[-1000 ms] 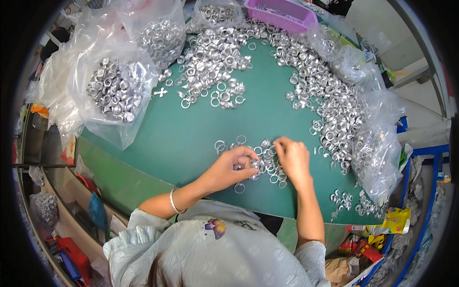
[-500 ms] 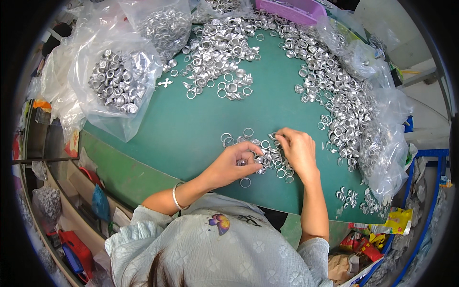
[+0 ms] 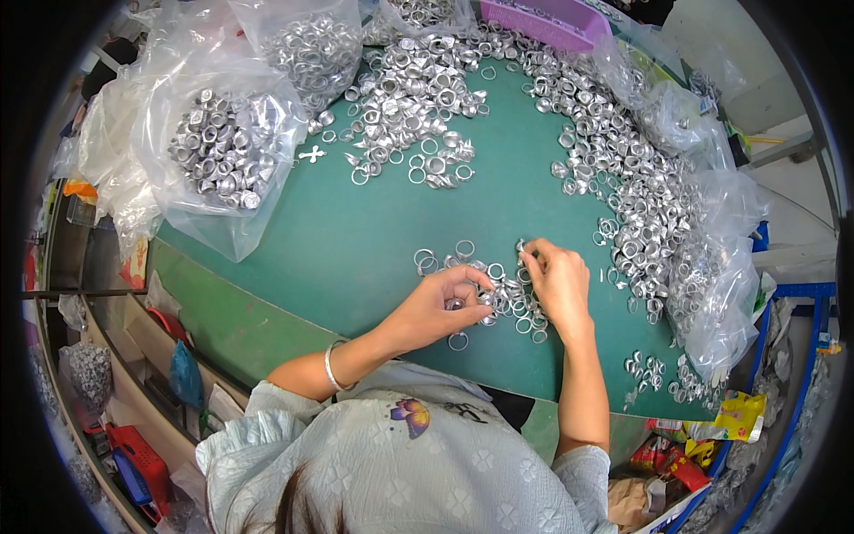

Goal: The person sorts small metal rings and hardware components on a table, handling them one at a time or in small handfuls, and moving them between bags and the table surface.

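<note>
Silver rings (image 3: 498, 289) near the desk's (image 3: 356, 258) front edge have barely shifted; both hands stay over them. Left hand (image 3: 440, 307) fingers pinch one ring, right hand (image 3: 559, 283) fingers curl on another. Clear bag (image 3: 227, 156) holds rings at the left edge.

A green-topped table (image 3: 356, 258) carries a broad drift of silver metal rings (image 3: 623, 178) arcing from twelve to four o'clock. A small cluster of rings (image 3: 498, 289) lies at centre. Clear plastic bags of rings (image 3: 222, 160) rest at ten o'clock, a purple tray (image 3: 543, 20) at twelve.
</note>
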{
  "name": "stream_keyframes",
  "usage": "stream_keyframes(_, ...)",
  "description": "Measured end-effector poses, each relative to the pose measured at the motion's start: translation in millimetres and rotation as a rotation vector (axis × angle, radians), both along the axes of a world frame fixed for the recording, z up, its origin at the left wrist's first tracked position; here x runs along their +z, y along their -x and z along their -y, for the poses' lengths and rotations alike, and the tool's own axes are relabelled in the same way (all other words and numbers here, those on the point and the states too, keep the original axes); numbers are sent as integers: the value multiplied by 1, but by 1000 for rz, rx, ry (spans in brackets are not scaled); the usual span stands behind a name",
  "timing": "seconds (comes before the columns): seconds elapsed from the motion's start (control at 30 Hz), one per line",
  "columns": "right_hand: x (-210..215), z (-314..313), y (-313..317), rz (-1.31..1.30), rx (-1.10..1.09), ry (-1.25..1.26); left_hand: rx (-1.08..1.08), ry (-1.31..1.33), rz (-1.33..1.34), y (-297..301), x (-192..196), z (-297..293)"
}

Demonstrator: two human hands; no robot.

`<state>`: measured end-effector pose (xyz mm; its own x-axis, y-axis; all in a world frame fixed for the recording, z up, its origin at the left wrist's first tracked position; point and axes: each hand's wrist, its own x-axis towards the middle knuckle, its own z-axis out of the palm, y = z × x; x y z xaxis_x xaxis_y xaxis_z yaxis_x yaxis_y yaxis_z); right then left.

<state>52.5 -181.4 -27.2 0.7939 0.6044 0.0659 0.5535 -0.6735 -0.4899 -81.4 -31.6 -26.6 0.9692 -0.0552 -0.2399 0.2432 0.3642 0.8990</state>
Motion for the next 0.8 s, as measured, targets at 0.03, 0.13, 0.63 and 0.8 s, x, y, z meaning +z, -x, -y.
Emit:
stream_keyframes(0.03, 0, 1, -1, 7, -13, -32, 16, 3, 4, 0, -1, 0)
stream_keyframes(0.13, 7, 8, 4, -486, -54, -415, 83, 24, 0, 1, -4, 1)
stream_keyframes(0.63, 12, 18, 56, -555, 124, -818, 133, 234, -47, 4, 14, 11)
stream_keyframes(0.8, 10, 19, 60, -428, 161, -796, 145, 155, -32, 6, 16, 11)
